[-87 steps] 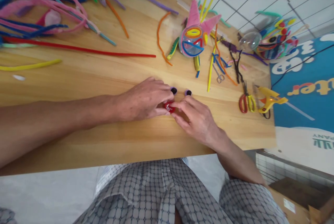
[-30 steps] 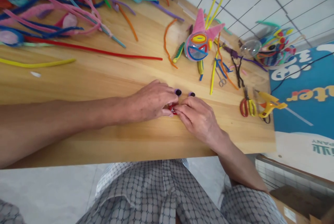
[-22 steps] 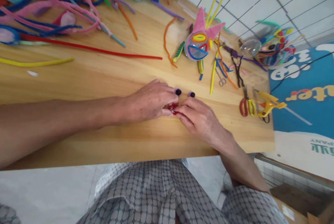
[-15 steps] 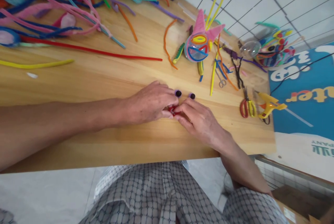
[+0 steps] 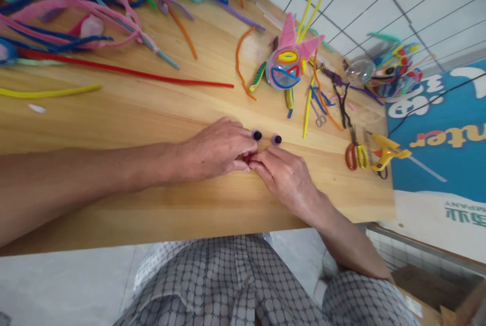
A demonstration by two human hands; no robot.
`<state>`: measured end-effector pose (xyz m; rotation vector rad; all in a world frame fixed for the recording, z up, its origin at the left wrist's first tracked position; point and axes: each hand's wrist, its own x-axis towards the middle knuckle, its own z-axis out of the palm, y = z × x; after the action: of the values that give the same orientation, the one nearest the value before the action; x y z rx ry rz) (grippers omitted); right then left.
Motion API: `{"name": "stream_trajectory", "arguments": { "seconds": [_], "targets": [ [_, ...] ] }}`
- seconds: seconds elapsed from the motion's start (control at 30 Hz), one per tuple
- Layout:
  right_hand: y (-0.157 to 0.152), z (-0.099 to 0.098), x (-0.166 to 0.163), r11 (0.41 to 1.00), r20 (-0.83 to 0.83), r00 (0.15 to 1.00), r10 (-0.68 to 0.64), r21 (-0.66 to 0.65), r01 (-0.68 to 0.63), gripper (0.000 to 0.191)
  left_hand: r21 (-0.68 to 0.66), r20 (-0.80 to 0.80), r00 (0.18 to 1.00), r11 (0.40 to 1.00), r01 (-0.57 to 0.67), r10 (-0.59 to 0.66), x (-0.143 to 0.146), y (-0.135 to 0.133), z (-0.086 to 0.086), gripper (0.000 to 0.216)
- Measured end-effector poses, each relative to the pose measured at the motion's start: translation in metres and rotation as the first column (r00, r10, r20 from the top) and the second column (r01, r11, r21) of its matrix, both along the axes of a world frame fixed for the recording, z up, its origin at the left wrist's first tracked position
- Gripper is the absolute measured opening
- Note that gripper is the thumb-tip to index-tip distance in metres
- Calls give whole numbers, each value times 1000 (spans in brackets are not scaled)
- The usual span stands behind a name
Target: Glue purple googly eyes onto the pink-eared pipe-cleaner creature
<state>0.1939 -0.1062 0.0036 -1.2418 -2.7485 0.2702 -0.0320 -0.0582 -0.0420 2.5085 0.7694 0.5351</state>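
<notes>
Wooden surface [image 5: 152, 113], and you've got the red piece [image 5: 246, 158] pinned between both hands near its front edge.
Your left hand [image 5: 216, 151] and right hand [image 5: 286, 176] meet fingertip to fingertip, fingers clenched on the red piece, mostly hidden. Two purple-ringed black eyes [image 5: 257, 135] sit just beyond your fingers; the scissors [image 5: 355, 155] and the yellow glue gun [image 5: 387, 151] lie well off to your right.
</notes>
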Motion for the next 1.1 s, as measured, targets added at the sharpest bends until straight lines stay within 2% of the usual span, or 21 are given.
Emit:
{"name": "stream_trajectory", "arguments": {
  "seconds": [0.13,0.23,0.4,0.53,0.63,0.77,0.9,1.1],
  "targets": [
    [-1,2,-8,995,52,999,-14,103,8,31,12,-21,1000,1000,-2,2,1,0,1,18],
    [-2,2,-13,994,28,999,-26,107,23,24,17,-18,1000,1000,-12,12,1,-1,0,20],
    [5,13,-4,996,-245,965,-92,-21,90,14,4,18,1000,1000,7,-7,0,-3,-3,14],
    [25,24,8,982,-378,909,-173,7,189,13,-38,92,996,999,20,-17,-4,0,3,22],
    [46,21,13,983,-358,920,-160,27,181,12,-75,184,980,995,-62,75,-9,7,8,18],
    [65,8,16,993,-317,942,-108,17,120,10,12,165,970,983,-185,181,-10,18,3,16],
    [66,1,16,996,-292,952,-90,-28,85,9,49,98,968,971,-235,229,-1,22,-5,23],
    [61,-2,14,997,-245,967,-75,-31,69,14,96,14,975,971,-220,220,8,24,-7,17]
  ]
}}
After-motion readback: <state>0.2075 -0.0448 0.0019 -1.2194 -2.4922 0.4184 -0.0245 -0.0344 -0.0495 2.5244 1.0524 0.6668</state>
